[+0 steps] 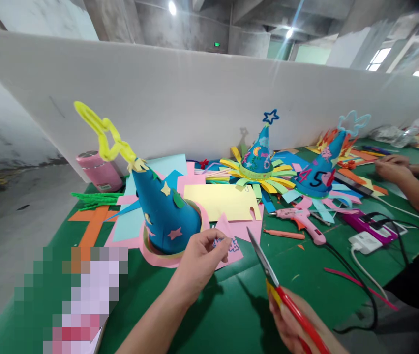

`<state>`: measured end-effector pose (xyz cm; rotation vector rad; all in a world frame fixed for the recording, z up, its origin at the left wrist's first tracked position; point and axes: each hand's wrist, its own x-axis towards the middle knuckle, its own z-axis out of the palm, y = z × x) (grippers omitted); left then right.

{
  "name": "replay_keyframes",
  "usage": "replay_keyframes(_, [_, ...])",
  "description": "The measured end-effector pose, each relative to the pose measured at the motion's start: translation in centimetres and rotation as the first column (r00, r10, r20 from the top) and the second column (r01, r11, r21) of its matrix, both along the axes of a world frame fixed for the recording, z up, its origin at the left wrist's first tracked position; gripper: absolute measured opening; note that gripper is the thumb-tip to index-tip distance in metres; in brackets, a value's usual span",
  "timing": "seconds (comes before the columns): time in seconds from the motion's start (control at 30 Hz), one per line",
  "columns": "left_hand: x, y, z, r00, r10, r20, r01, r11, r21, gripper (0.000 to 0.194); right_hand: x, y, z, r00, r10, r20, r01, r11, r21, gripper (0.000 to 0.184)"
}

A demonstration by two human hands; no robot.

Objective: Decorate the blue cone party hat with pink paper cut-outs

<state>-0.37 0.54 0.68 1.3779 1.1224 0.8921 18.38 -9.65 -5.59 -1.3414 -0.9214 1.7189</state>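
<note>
My left hand (205, 255) is closed in a pinch on a pink paper piece (234, 250) with blue drawn marks, its pointed tip upward. In my right hand (286, 314) is a pair of scissors (268, 265) with red and yellow handles, blades pointing up and away and close together. Just beyond my left hand stands a blue paper cone hat (168, 216) with a pink brim, tilted left. Stars and a moon decorate it, and a bent yellow pipe cleaner (104, 130) tops it.
Two more blue cone hats (257, 160) (316, 172) stand farther back. A pink glue gun (303, 219), an orange marker (284, 234), a purple power strip (366, 228) and cords lie right. A pink canister (99, 171) is left. Another person's hands (392, 169) rest at far right.
</note>
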Motion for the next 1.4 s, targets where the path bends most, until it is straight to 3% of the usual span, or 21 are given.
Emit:
replay_keyframes(0.07, [0.1,0.0,-0.1,1.000,0.008,0.013,-0.008,1.000,-0.008,0.026,1.0,1.0,0.2,0.995,-0.057,0.076,0.052,0.996,0.070,0.034])
replay_keyframes(0.13, [0.3,0.1,-0.2,0.999,0.023,0.026,-0.023,1.000,-0.014,0.028,2.0,2.0,0.2,0.951,-0.100,0.294,0.036,0.976,0.213,0.029])
replay_keyframes(0.17, [0.3,0.1,-0.3,0.999,0.039,0.036,-0.038,0.999,-0.015,0.029,2.5,2.5,0.1,0.891,-0.100,0.444,-0.024,0.964,0.265,0.027])
replay_keyframes(0.23, [0.4,0.1,-0.4,0.995,0.078,0.070,-0.075,0.996,-0.037,0.029,3.4,3.2,-0.4,0.699,-0.107,0.707,-0.157,0.942,0.298,0.025])
replay_keyframes(0.33, [0.1,-0.3,-0.9,0.978,0.142,0.153,-0.125,0.985,-0.119,0.031,4.6,3.6,-1.1,0.425,-0.136,0.895,-0.292,0.915,0.278,0.029])
replay_keyframes(0.47, [-1.2,-1.7,-2.3,0.953,0.214,0.215,-0.169,0.963,-0.210,0.033,5.6,3.7,-1.9,0.221,-0.211,0.952,-0.423,0.859,0.288,0.038])
replay_keyframes(0.63, [-2.9,-3.7,-4.1,0.922,0.323,0.214,-0.260,0.925,-0.277,0.033,6.2,4.1,-2.1,0.050,-0.308,0.950,-0.550,0.786,0.284,0.042])
replay_keyframes(0.83, [-3.6,-5.4,-4.3,0.870,0.408,0.275,-0.321,0.894,-0.312,0.027,6.5,5.3,-1.7,-0.071,-0.309,0.948,-0.587,0.781,0.211,0.036])
replay_keyframes(1.0, [-3.5,-6.9,-3.8,0.830,0.456,0.320,-0.342,0.871,-0.352,0.025,6.8,6.4,0.6,-0.223,-0.203,0.953,-0.611,0.791,0.025,0.037])
replay_keyframes(1.07, [-3.5,-7.2,-3.7,0.826,0.456,0.332,-0.333,0.870,-0.365,0.024,6.3,6.6,2.0,-0.183,-0.236,0.954,-0.604,0.793,0.080,0.040])
replay_keyframes(1.1, [-3.5,-7.3,-3.7,0.825,0.452,0.340,-0.323,0.870,-0.373,0.024,5.6,6.7,2.6,-0.100,-0.265,0.959,-0.615,0.774,0.150,0.041])
replay_keyframes(1.17, [-3.5,-7.2,-3.7,0.824,0.442,0.355,-0.300,0.871,-0.389,0.023,3.5,6.5,3.4,0.187,-0.259,0.948,-0.615,0.721,0.319,0.039])
replay_keyframes(1.23, [-3.4,-6.9,-3.8,0.827,0.429,0.364,-0.279,0.874,-0.396,0.023,0.5,6.3,3.6,0.501,-0.135,0.855,-0.559,0.703,0.439,0.031])
replay_keyframes(1.27, [-3.3,-6.7,-3.9,0.828,0.422,0.369,-0.270,0.877,-0.397,0.023,-1.1,6.2,3.5,0.618,-0.072,0.783,-0.532,0.695,0.483,0.028])
replay_keyframes(1.33, [-3.2,-6.3,-4.1,0.833,0.404,0.378,-0.249,0.884,-0.396,0.023,-4.1,6.4,3.0,0.747,0.003,0.665,-0.477,0.698,0.533,0.023])
replay_keyframes(1.4, [-3.0,-5.9,-4.3,0.842,0.389,0.375,-0.233,0.888,-0.397,0.024,-6.3,7.0,2.2,0.818,0.044,0.574,-0.433,0.704,0.563,0.016])
